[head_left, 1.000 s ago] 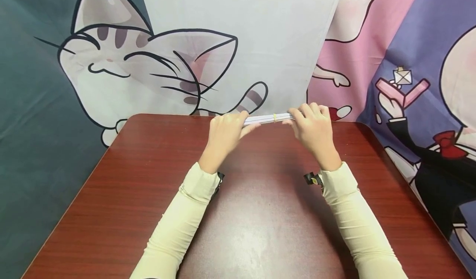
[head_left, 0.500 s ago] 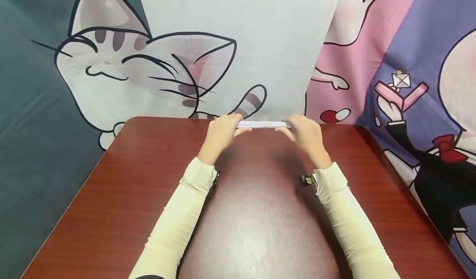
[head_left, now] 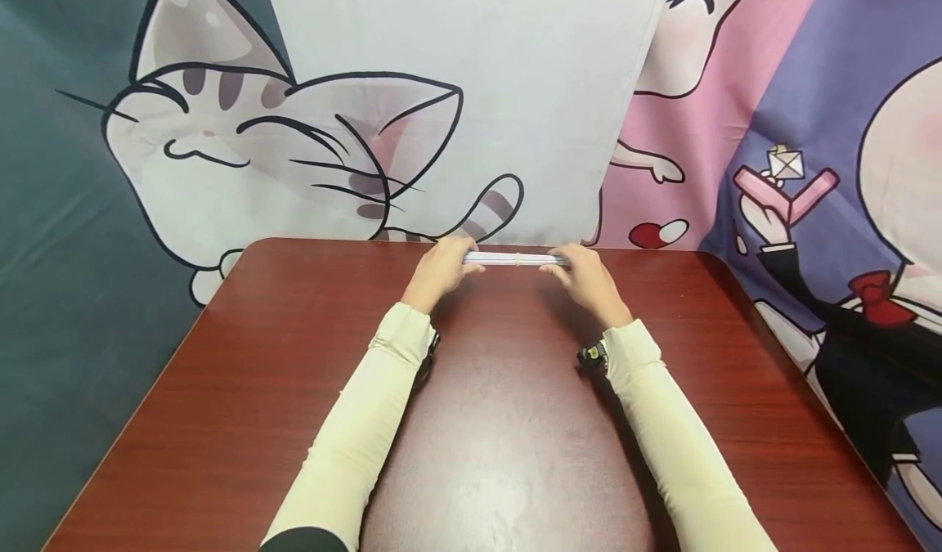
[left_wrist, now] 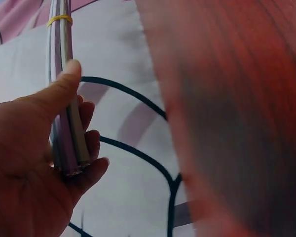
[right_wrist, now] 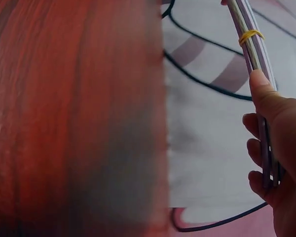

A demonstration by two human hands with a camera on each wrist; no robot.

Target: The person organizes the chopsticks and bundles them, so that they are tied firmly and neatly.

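A bundle of slim, pale, straight sticks (head_left: 493, 258) is held level above the far edge of the table. Around its middle goes a yellow rubber band (right_wrist: 250, 36). My left hand (head_left: 440, 272) grips one end; in the left wrist view its thumb presses the near side while the fingers curl behind, and the stick ends show by the palm. The other end is in my right hand (head_left: 589, 282), thumb along the sticks and fingers bent round them. Whether the sticks are pencils or straws I cannot tell.
The dark red wooden table (head_left: 471, 421) stretches out below both arms. Right behind its far edge hangs a cloth backdrop (head_left: 559, 110) printed with cartoon figures. A dark wrist device (head_left: 592, 356) sits at the right cuff.
Both hands have come down and slightly left with the bundle, and closer together. The bundle has gone from tilted up at its right end to level. The grip stays the same.
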